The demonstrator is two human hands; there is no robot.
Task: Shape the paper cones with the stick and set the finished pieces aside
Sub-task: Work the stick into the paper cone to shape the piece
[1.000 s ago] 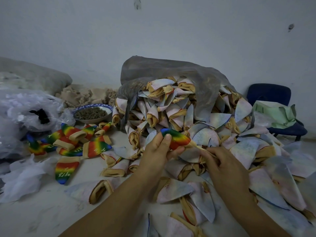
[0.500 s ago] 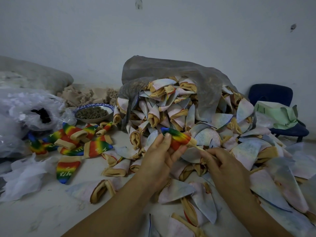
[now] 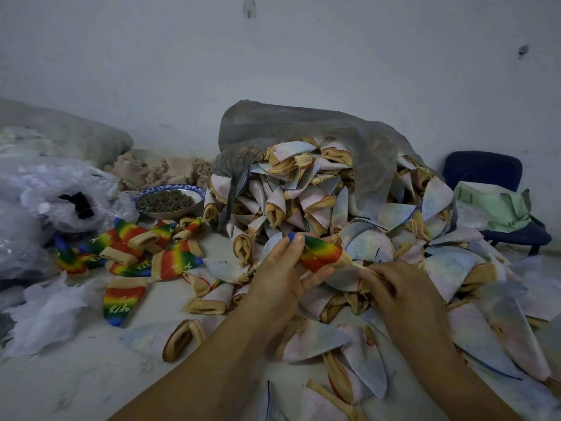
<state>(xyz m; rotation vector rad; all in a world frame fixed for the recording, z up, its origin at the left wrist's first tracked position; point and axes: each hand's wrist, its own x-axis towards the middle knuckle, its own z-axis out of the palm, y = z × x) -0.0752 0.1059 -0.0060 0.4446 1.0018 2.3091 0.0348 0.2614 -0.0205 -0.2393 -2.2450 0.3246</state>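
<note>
A: What has changed?
B: Little. The rainbow-striped paper cone (image 3: 318,253) stays over the pale heap of unshaped cones (image 3: 303,205), tip now sharper. The left hand (image 3: 279,281) pinches it; the right hand (image 3: 406,296) grips the thin tan stick (image 3: 358,264) inside its mouth.
A: Done?
B: Nearly, I judge.

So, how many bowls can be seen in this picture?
1. The blue-rimmed bowl stands at the back left, between the clear plastic bag and the pile of cones, holding dark bits. More could be hidden under the pile.
</note>
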